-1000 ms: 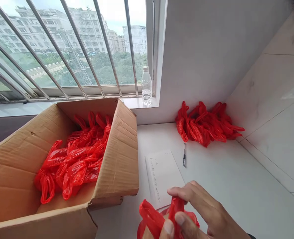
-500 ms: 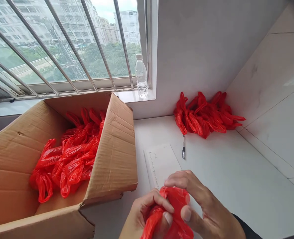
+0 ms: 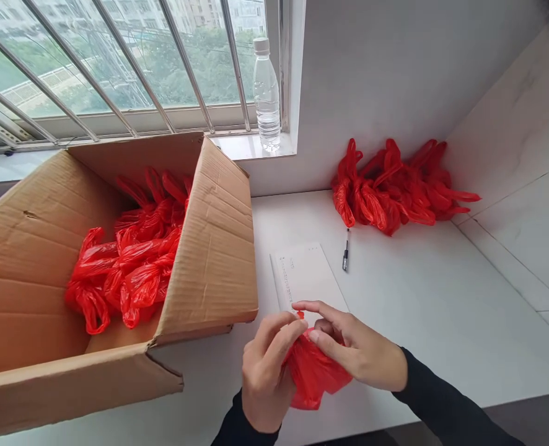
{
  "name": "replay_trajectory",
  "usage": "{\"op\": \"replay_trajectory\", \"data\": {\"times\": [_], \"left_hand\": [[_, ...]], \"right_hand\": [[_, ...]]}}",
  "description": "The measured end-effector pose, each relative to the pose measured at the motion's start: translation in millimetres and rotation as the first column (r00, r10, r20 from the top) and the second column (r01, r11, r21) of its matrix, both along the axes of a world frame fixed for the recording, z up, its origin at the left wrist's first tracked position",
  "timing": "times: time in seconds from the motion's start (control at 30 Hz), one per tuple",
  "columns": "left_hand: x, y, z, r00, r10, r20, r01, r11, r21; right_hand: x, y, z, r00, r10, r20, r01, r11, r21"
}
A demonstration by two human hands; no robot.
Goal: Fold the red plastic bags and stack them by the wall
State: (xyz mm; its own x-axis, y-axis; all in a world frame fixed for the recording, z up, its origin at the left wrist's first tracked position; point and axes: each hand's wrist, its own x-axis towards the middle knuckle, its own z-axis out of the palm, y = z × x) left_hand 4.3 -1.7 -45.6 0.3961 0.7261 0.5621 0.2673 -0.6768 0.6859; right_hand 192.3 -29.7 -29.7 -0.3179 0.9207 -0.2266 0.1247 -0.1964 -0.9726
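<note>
A thin red plastic bag (image 3: 318, 371) hangs from my hands over the front of the white table, its upper part bunched together. My left hand (image 3: 272, 365) is closed round the gathered top, and a bit of red pokes out above its fingertips. My right hand (image 3: 339, 341) comes in from the right with thumb and index finger at the bag's top; its other fingers are curled and partly hidden. Just behind the hands lies a white notebook (image 3: 307, 272) with small handwriting down its left side.
On the left stands an open cardboard box (image 3: 214, 235) holding several knotted red bags (image 3: 135, 260). More red bags (image 3: 395, 192) are piled against the wall, with a black pen (image 3: 346, 254) before them. A water bottle (image 3: 267, 99) stands on the sill by the barred window.
My hands have drawn closer together at the bag's top, and the bag now hangs below them. The right hand's spread fingers have closed in. The view has tilted downward.
</note>
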Motion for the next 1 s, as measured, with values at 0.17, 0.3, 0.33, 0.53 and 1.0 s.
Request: {"op": "replay_trajectory", "data": {"times": [0.17, 0.3, 0.33, 0.53, 1.0], "left_hand": [[-1.7, 2.3, -4.8, 0.997, -0.045, -0.058, 0.050, 0.995, 0.082], [-10.7, -0.5, -6.0, 0.984, -0.103, -0.146, 0.126, 0.979, 0.159], [-14.3, -3.6, -8.8, 0.980, -0.104, -0.170, 0.131, 0.979, 0.158], [-49.2, -36.5, -33.8, 0.990, 0.003, -0.141, -0.010, 0.999, -0.044], [-20.5, -44.2, -82.8, 0.887, 0.045, -0.459, -0.068, 0.997, -0.033]], "right_hand": [[5.3, 4.3, -1.3, 0.999, -0.042, -0.020, 0.044, 0.997, 0.069], [10.5, 3.5, 4.7, 0.992, -0.122, 0.036, 0.117, 0.988, 0.100], [12.1, 2.3, 5.1, 0.989, -0.137, 0.057, 0.130, 0.985, 0.110], [33.7, -11.6, -18.6, 0.917, -0.287, 0.277, 0.262, 0.957, 0.124], [-12.0, -36.1, -66.9, 0.826, -0.503, 0.254, 0.483, 0.864, 0.143]]}}
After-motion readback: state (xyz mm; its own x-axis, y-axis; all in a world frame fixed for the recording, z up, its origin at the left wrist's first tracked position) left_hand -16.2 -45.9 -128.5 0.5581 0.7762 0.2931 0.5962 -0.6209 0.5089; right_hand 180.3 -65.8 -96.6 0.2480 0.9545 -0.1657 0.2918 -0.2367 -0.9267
